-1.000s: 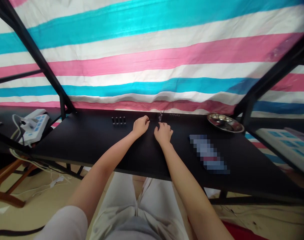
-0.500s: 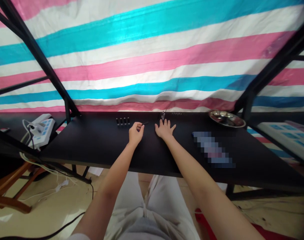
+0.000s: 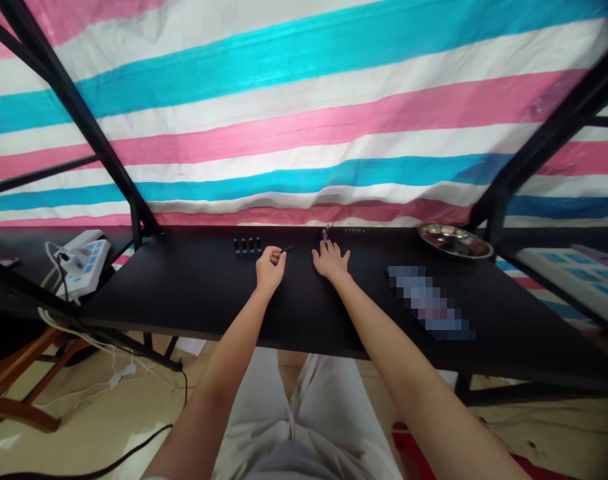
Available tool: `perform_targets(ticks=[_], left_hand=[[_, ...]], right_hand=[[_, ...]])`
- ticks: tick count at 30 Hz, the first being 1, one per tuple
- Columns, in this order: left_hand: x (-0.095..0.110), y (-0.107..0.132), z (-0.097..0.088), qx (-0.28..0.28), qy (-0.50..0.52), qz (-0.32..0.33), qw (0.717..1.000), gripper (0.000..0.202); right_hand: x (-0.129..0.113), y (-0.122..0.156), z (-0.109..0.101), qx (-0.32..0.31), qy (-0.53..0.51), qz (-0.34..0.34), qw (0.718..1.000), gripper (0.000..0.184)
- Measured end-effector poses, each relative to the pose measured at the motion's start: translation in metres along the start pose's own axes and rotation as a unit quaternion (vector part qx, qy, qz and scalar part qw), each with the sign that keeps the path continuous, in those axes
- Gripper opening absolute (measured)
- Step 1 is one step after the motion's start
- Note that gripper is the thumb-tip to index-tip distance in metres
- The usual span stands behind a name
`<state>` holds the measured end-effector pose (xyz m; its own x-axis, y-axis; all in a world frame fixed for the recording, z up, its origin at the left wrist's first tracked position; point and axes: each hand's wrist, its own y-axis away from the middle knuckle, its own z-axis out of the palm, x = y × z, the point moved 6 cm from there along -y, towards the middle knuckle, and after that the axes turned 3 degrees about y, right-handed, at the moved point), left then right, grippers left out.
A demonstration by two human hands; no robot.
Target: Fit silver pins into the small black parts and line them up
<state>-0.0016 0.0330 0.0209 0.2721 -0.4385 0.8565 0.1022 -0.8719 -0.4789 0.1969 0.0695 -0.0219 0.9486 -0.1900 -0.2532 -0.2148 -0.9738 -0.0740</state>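
Note:
Both of my arms reach across a black table (image 3: pixel 194 287) toward its far edge. My left hand (image 3: pixel 269 265) is curled closed around a thin dark rod-like piece (image 3: pixel 287 249) whose tip pokes out to the right. My right hand (image 3: pixel 330 260) lies flat on the table with its fingers spread, holding nothing. Just beyond its fingertips stands a small metal part (image 3: pixel 325 233). A short row of small black upright pieces (image 3: pixel 247 245) stands to the left of my left hand.
A round metal dish (image 3: pixel 455 241) sits at the table's far right, and a blurred flat object (image 3: pixel 430 310) lies nearer. A row of tiny parts (image 3: pixel 355 231) lines the far edge. A white power strip (image 3: pixel 79 261) rests left. Black frame posts flank the table.
My hands have drawn apart from the metal part at the far edge. The right hand went from curled to flat and spread. The left hand stayed closed and pulled slightly left.

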Motion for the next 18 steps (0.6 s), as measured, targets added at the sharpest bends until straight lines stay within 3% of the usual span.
perform_targets(ticks=[8,13,15,18], left_hand=[[-0.003,0.002,0.006,-0.024,-0.005,-0.002,1.0,0.014],[-0.006,0.002,0.01,-0.036,0.014,-0.018,0.999,0.014],[-0.01,0.001,0.01,-0.038,0.033,-0.038,0.998,0.015],[-0.014,-0.001,0.011,-0.038,0.074,-0.073,0.994,0.017]], right_hand=[[-0.009,0.022,-0.018,0.121,-0.067,-0.123,0.983,0.037],[-0.024,0.038,-0.038,0.187,-0.228,-0.254,0.921,0.025],[-0.022,0.041,-0.042,0.205,-0.312,-0.241,0.896,0.021],[-0.014,0.038,-0.04,0.205,-0.425,-0.169,0.865,0.018]])
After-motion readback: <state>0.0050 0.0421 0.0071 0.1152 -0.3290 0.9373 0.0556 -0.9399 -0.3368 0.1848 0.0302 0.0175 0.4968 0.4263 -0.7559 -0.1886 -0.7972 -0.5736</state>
